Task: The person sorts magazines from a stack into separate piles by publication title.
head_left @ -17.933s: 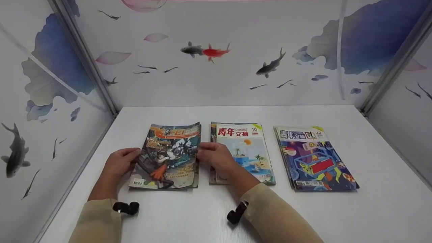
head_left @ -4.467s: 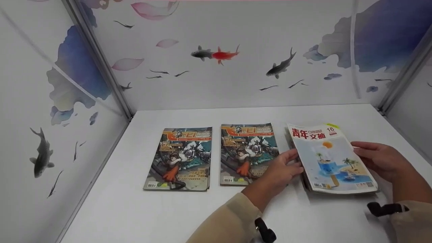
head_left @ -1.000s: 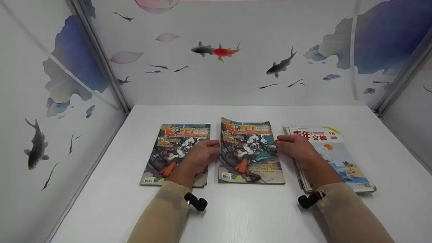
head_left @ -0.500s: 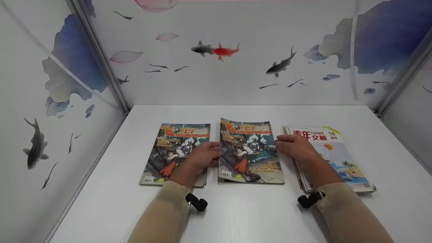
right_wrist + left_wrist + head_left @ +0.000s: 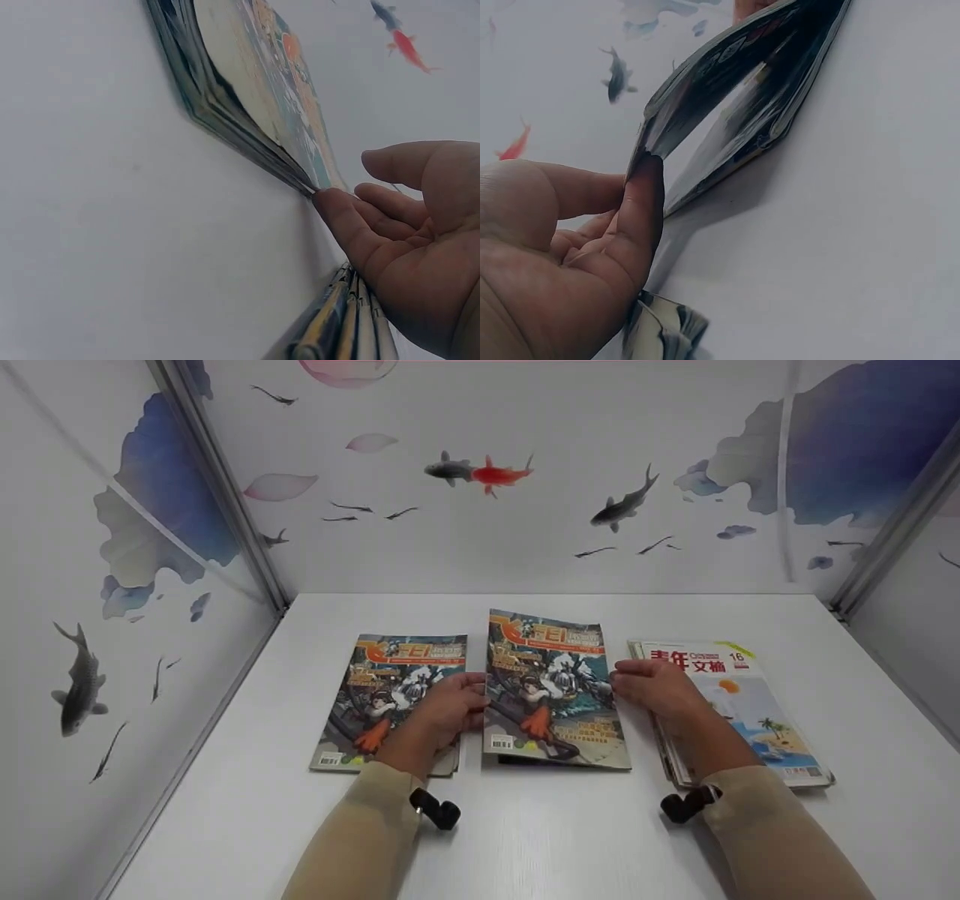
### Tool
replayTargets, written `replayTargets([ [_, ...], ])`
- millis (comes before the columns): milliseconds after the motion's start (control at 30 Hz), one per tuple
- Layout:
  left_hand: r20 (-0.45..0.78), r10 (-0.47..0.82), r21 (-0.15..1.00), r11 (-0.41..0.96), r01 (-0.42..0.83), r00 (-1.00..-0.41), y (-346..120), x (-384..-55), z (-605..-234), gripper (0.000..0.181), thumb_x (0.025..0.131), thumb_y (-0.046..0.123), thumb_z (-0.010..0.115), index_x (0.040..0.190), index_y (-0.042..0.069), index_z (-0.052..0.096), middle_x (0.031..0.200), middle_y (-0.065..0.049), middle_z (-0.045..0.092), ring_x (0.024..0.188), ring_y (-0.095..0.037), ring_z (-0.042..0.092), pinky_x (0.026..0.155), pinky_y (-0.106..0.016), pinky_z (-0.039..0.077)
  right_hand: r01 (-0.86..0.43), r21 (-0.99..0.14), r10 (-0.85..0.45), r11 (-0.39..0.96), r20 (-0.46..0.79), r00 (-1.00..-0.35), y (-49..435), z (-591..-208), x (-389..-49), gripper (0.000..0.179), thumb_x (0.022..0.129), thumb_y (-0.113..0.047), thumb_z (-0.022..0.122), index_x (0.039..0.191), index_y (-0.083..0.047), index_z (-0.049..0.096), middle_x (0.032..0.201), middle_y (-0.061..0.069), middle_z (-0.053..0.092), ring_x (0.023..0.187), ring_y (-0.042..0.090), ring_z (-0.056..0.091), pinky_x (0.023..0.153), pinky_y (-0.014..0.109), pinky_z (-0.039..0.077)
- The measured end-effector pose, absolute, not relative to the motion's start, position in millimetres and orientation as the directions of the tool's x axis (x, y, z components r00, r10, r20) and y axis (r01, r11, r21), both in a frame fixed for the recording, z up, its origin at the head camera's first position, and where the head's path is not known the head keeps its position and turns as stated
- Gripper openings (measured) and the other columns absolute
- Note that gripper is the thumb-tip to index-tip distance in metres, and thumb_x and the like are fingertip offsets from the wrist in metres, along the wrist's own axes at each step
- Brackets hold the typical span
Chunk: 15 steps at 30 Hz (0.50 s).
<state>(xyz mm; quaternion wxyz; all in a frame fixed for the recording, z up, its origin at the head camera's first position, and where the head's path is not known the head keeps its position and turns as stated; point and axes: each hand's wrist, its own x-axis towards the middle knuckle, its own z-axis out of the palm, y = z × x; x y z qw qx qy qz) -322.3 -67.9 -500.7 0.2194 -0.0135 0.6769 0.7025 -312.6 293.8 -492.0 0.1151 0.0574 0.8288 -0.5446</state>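
In the head view, a comic-style magazine point(image 5: 551, 697) is on top in the middle, its left side raised and a dark gap showing beneath its front edge. My left hand point(image 5: 450, 706) pinches its left edge. The left wrist view shows the fingers point(image 5: 641, 206) on that edge and a wedge of space below the lifted magazine point(image 5: 705, 82). My right hand point(image 5: 660, 686) touches the right edge with its fingertips; in the right wrist view a finger point(image 5: 337, 214) meets the magazine's lower corner, and another finger stands apart from it. What lies underneath is mostly hidden.
A matching magazine point(image 5: 345, 720) lies on a small pile at the left, partly behind my left hand. At the right is a magazine stack point(image 5: 780, 720) topped by a beach-scene cover, under my right forearm. Printed panels point(image 5: 525, 547) wall the white table point(image 5: 525, 840).
Earlier, both hands moved the beach-cover magazine from the middle onto the right stack. Over the last second, the middle magazine's left side has risen in my left hand; my right hand has stayed put.
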Motion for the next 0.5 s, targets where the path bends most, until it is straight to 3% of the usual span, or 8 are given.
replayTargets([
  [167,-0.304,0.282,0.945,-0.034,-0.326,-0.91,-65.9,-322.7,-500.3,0.053,0.104,-0.001,0.058,0.156,0.003,0.05,0.153,-0.016,0.062,0.098,-0.013,0.075,0.077,-0.026,0.061,0.235,-0.895,-0.017,0.378,-0.261,-0.965,294.3,-493.6,-313.2,0.061,0.106,-0.031,0.069,0.159,-0.008,0.051,0.158,0.016,0.058,0.152,0.033,0.05,0.125,0.047,0.043],
  [333,-0.301,0.269,0.943,-0.055,-0.327,-0.915,-65.9,-322.8,-500.3,0.052,0.104,-0.002,0.059,0.155,0.003,0.052,0.147,-0.015,0.065,0.094,-0.012,0.074,0.076,-0.025,0.061,0.246,-0.898,-0.027,0.365,-0.275,-0.961,292.8,-494.1,-315.4,0.063,0.106,-0.028,0.07,0.161,-0.007,0.048,0.159,0.017,0.057,0.146,0.031,0.058,0.118,0.04,0.051],
  [500,-0.306,0.261,0.941,-0.064,-0.333,-0.915,-68.9,-320.3,-495.9,0.055,0.104,-0.001,0.059,0.158,0.004,0.049,0.153,-0.015,0.059,0.097,-0.012,0.071,0.078,-0.024,0.06,0.256,-0.886,-0.022,0.386,-0.287,-0.958,289.7,-492.9,-316.1,0.067,0.104,-0.032,0.072,0.161,-0.009,0.047,0.16,0.018,0.055,0.143,0.033,0.059,0.116,0.04,0.053],
])
